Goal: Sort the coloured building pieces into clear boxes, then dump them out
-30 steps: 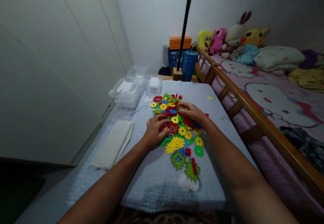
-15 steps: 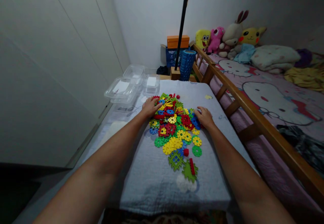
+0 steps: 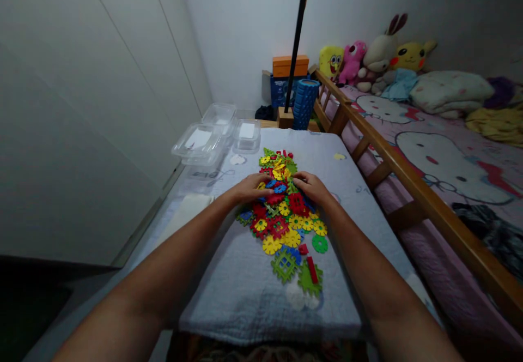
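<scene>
A pile of colourful plastic building pieces lies on the cloth-covered table [image 3: 229, 296]. Among them are yellow notched discs [image 3: 271, 245], a green disc [image 3: 320, 243], red toothed squares [image 3: 278, 226] and a green window piece [image 3: 284, 264]. My left hand [image 3: 252, 187] rests at the pile's left side, fingers stretched over the pieces near the blue discs [image 3: 280, 188]. On the right side my right hand [image 3: 311, 186] touches the pile, its fingers spread towards the middle. Neither hand grips a piece that I can make out. At the near end a red bar [image 3: 312, 270] lies on a green toothed piece [image 3: 305, 283].
Clear plastic boxes [image 3: 197, 143] with white labels stand at the table's back left. A wooden bed rail [image 3: 379, 179] runs along the right. Behind the table are a black pole [image 3: 297, 40], a blue foam roller [image 3: 305, 104] and an orange box [image 3: 290, 66].
Both hands have moved inward and come closer together over the pile. Pieces between them have shifted, and the pile's upper part is narrower. The view has tilted slightly.
</scene>
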A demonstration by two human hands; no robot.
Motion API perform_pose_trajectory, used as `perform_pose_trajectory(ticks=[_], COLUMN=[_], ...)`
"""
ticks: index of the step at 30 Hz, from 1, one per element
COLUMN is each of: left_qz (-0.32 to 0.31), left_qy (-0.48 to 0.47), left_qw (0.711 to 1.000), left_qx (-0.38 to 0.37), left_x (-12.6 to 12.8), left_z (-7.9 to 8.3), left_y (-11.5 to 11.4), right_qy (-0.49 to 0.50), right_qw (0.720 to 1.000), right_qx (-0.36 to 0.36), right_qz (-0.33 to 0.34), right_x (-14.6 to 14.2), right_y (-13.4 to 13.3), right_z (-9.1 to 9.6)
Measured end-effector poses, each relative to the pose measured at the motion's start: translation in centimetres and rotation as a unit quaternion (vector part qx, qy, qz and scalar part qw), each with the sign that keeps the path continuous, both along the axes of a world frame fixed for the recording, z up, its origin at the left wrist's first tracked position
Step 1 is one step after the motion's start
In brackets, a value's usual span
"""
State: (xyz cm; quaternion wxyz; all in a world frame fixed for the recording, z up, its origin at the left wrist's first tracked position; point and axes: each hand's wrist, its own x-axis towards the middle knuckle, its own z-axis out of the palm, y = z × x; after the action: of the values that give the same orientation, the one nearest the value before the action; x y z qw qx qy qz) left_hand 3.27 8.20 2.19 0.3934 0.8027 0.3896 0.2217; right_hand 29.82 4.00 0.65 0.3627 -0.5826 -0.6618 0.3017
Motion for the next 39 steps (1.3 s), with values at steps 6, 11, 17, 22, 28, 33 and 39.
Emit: perform_pose_trajectory(ticks=[6,11,17,22,28,33,39], left_qz=[0.055,0.099,0.143,0.182,0.202,0.213,0.217], left_qy=[0.001,0.084,0.084,0.007,-0.083,-0.098,-0.107], left_qw=[0.997,0.986,0.983,0.978,0.973,0.969,0.966], left_qx=[0.052,0.103,0.083,0.100,0.074,0.085,0.087], left_x=[-1.4,-2.6,-3.0,-2.8,-3.1,-3.3,-3.3], left_z=[0.6,-0.8,-2.8,-3.8,-4.1,-4.3,-4.6], left_y=[-1.3,-3.9,-4.0,-3.8,-4.0,-3.7,-3.6], right_qy=[0.019,-0.080,-0.184,-0.263,-0.375,-0.412,-0.268], right_qw=[0.999,0.993,0.977,0.958,0.922,0.899,0.911], right_qx=[0.019,0.002,-0.060,-0.086,-0.093,-0.088,-0.090], right_qz=[-0.026,-0.086,-0.086,-0.070,0.023,0.122,0.299], right_x=[0.7,0.8,-1.8,-4.3,-7.2,-8.1,-7.4], right_y=[1.3,5.7,10.4,12.3,13.0,12.5,9.7], right_z=[0.7,0.9,0.9,1.4,2.1,2.9,3.9])
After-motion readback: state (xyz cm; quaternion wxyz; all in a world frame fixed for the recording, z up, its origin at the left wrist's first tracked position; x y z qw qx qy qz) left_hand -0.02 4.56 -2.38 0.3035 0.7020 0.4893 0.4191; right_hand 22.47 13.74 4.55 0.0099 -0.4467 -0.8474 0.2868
